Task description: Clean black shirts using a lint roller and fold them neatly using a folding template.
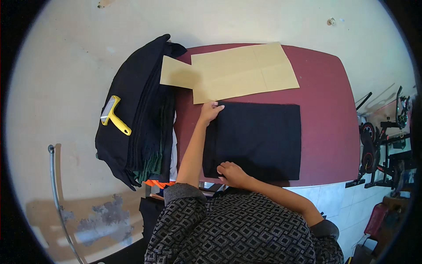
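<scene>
A dark, nearly square folded cloth point(259, 141) lies flat on the red tabletop point(327, 123) in front of me. At its far left corner, my left hand point(211, 112) is closed, with thumb and fingers pinching the fabric. My right hand point(234, 175) rests by the near edge, left of the middle, its fingers curled and closed on the cloth there. Just beyond the cloth lies a tan cardboard pattern piece point(239, 72), with a narrower tab stretching left over the dark fabric pile.
A tall stack of dark cloth point(127, 110) drapes over the table's left end, with a yellow-handled scraper-like tool point(115, 116) on top. Green and orange fabric show beneath it. A bent metal pipe point(55, 185) stands at left; exercise equipment point(378, 145) is at right.
</scene>
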Tool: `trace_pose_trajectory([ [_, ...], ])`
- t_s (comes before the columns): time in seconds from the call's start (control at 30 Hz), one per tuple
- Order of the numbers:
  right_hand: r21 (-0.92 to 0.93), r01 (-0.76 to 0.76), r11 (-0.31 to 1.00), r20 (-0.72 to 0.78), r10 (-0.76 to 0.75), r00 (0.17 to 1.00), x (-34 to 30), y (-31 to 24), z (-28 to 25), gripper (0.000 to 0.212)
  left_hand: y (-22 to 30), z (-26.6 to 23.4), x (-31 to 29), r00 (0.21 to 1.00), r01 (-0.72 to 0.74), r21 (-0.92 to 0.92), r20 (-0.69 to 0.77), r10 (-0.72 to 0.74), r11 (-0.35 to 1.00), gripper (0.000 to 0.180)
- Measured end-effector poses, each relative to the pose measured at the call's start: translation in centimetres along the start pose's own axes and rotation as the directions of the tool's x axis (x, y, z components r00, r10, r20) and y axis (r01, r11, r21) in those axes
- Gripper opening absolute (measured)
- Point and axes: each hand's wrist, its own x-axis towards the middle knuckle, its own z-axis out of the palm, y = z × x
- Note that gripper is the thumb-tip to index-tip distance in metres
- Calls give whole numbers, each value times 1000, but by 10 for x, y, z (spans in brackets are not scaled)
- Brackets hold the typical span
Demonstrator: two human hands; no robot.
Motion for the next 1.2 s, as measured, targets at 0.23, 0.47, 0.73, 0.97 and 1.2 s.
trace_pose_trajectory([
  [0.23, 146, -5, 989, -33, 10, 999, 19, -10, 12, 27, -19, -10, 7, 978, -124, 213, -141, 157, 969, 27],
  [0.47, -237, 17, 971, 162, 22, 987, 21, -18, 16, 40, -30, -1, -9, 906, -241, 437, -219, 363, 867, 33],
  [0.73, -204, -84, 975, 336, 150, 930, -90, 20, -59, 34, -31, 3, -72, 910, -353, 435, -48, 412, 829, 24],
  [0.97, 298, -615, 730, -207, 678, 705, -271, 72, -160, 25, -4, 78, -195, 967, -114, 180, 248, 68, 977, 48],
  [1.2, 674, -706, 219, -91, 972, 216, -241, 81, -168, 49, 14, 119, -193, 989, 46, 7, -143, -44, 999, 49],
])
